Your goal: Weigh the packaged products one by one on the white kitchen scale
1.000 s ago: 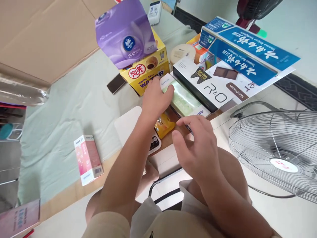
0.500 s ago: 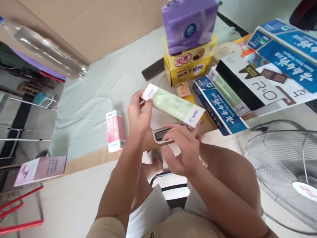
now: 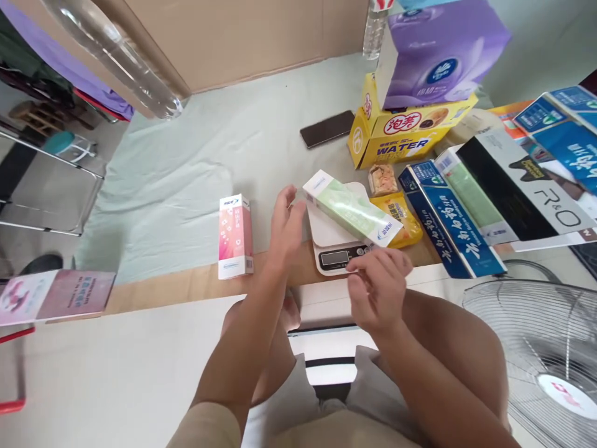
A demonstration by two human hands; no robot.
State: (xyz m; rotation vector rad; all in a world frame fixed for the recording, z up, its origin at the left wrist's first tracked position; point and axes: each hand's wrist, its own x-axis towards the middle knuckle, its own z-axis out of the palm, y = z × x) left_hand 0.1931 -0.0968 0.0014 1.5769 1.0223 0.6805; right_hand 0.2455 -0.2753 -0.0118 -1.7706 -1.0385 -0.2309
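Our fingers are parted on both hands; the green box [image 3: 352, 208] lies across the white scale [image 3: 326, 225], between our left hand [image 3: 286, 230] and right hand [image 3: 380, 289].

Your picture is bright, with soft, pale light and a shiny glare on the green box [image 3: 352, 208] and on the clear bottle [image 3: 116, 56], while the corner at the top left looks dark. You can see faint, soft shadows on the cloth [image 3: 186, 162]. Your hands look a bit smeary, small words are fuzzy, and things near the edges look stretched.
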